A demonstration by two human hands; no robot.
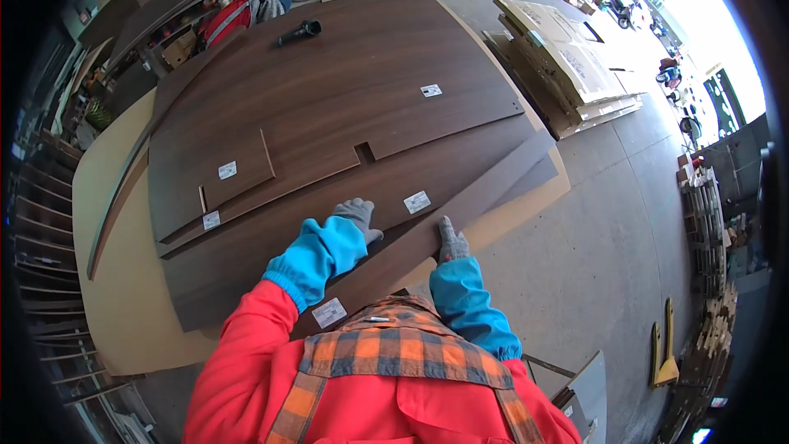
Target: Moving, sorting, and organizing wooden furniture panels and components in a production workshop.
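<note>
A long narrow dark-brown wood-grain board (419, 240) lies diagonally in front of me, with a white label (329, 312) at its near end. My right hand (453, 240), in a grey glove, grips its right edge; the thumb lies on top and the other fingers are hidden below. Beyond the board's left edge, my gloved left hand (356, 218) is over a wide brown panel (259, 271) with its fingers apart. Whether it touches the panel is unclear. Another label (417, 202) is on this panel. Farther back lies a larger notched panel (345, 86).
A black cordless tool or flashlight (300, 32) rests on the far panel. Light-brown sheet board (117, 197) extends under the stack. Wrapped panels (561, 61) are stacked at the back right. A yellow-handled pallet jack (667, 351) stands right. Slotted racks (49, 271) line the left.
</note>
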